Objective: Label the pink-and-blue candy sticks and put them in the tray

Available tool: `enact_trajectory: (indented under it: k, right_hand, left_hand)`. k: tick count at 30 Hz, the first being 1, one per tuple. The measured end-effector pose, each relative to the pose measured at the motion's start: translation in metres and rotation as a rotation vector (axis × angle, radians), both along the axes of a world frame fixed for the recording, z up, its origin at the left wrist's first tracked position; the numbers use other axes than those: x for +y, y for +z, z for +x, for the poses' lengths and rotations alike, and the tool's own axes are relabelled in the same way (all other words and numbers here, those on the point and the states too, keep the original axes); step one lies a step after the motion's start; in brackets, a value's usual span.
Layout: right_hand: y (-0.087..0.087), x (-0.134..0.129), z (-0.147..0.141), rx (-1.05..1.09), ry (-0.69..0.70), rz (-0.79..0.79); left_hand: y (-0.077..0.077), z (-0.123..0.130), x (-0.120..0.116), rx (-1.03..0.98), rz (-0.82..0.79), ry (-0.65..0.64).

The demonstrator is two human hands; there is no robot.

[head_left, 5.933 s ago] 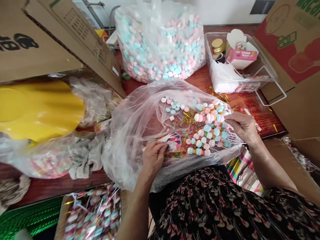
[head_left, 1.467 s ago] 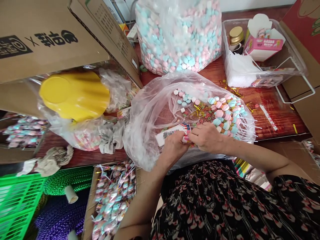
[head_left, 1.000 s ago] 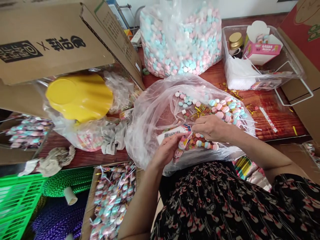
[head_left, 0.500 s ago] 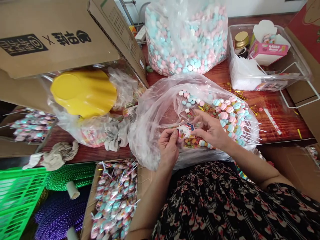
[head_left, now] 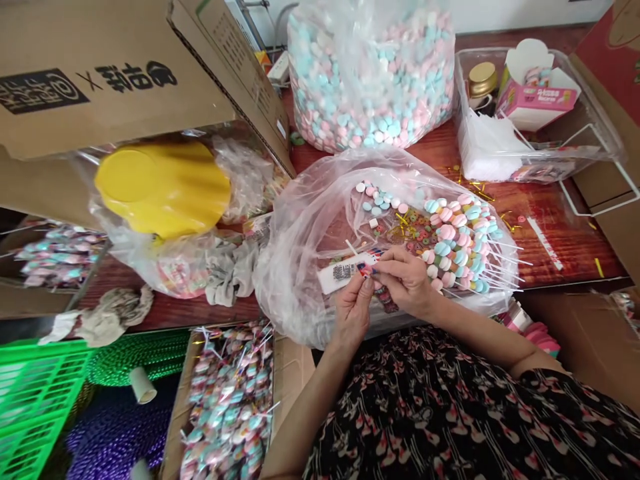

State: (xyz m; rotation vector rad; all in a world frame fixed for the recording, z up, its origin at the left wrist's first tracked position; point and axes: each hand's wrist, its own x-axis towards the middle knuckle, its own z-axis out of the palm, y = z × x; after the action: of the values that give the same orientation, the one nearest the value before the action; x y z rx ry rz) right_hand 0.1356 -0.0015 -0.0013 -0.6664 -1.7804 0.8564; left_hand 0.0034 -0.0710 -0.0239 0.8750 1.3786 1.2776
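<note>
Both my hands meet low in the middle of the view. My left hand (head_left: 353, 310) and my right hand (head_left: 405, 280) pinch a white printed card with a barcode (head_left: 345, 275), and a thin white stick pokes up beside it. The fingers hide the card's right end. Just right of my right hand lies a heap of marshmallow skewers in pink and blue (head_left: 457, 243). Coloured ring candies and loose marshmallows (head_left: 385, 207) are scattered beyond my fingers. All of these rest on a crumpled clear plastic bag (head_left: 295, 280).
A large bag of pink and blue marshmallows (head_left: 373, 80) stands behind. A clear tray (head_left: 595, 143) holds a jar and a pink box. A yellow tub (head_left: 163, 190) sits under a cardboard flap (head_left: 110, 80). Wrapped candy sticks fill a cardboard box (head_left: 225, 407) at lower left, near a green crate (head_left: 35, 407).
My hands have drawn closer together on the card, and its barcode side now shows. The view has shifted slightly, and the skewer heap looks unchanged.
</note>
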Motion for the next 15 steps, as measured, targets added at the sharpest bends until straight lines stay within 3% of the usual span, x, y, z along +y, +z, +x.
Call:
enact_trajectory:
  k: [3, 9, 11, 15]
  right_hand:
    - [-0.004, -0.002, -0.003, -0.04, -0.026, 0.052]
    - [-0.006, 0.004, 0.001, -0.039, -0.093, -0.096]
    - [-0.002, 0.011, 0.013, -0.19, -0.088, 0.076]
    - [0.014, 0.029, 0.04, -0.604, 0.204, 0.693]
  left_hand:
    - [0.001, -0.001, 0.003, -0.044, 0.016, -0.073]
    - [0.015, -0.001, 0.01, -0.383, -0.121, -0.146]
    - [0.021, -0.004, 0.012, -0.426, -0.173, -0.206]
    - [0.026, -0.017, 0.014, -0.423, -0.264, -0.394]
